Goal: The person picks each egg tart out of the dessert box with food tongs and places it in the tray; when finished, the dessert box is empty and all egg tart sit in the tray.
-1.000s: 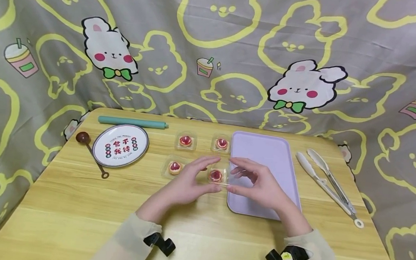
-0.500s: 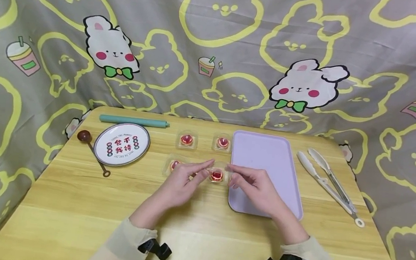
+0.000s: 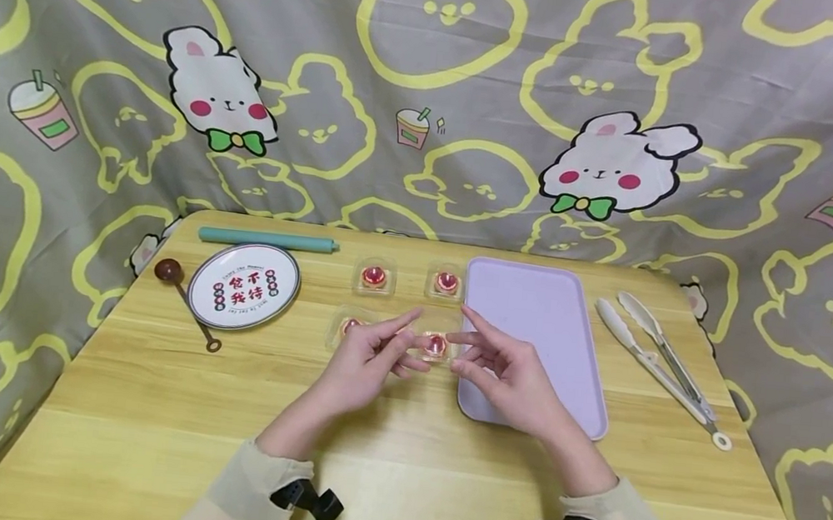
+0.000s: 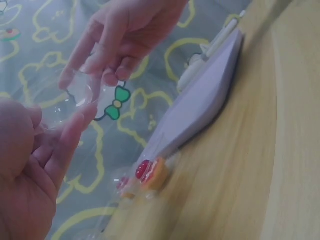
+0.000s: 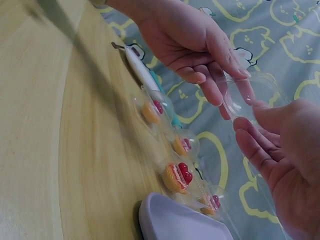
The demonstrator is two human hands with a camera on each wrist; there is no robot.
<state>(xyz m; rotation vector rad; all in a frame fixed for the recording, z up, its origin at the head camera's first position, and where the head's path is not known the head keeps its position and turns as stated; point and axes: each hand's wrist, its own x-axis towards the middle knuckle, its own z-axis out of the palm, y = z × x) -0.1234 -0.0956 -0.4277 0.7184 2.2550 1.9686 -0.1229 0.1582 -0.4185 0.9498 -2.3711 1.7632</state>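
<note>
Lid (image 5: 260,89), clear; tarts (image 3: 373,276), red-topped; tray (image 3: 533,305), plain lilac. Plate (image 3: 244,287), white, dark-rimmed, red-lettered. Rod (image 3: 268,240) at far edge of worktop (image 3: 145,418), teal.

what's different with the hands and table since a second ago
The left hand drew its thumb leftward; the right hand gathered its fingers, then spread them again. Both hold a clear plastic cover. Tarts, lilac tray, plate and tongs stayed put.
</note>
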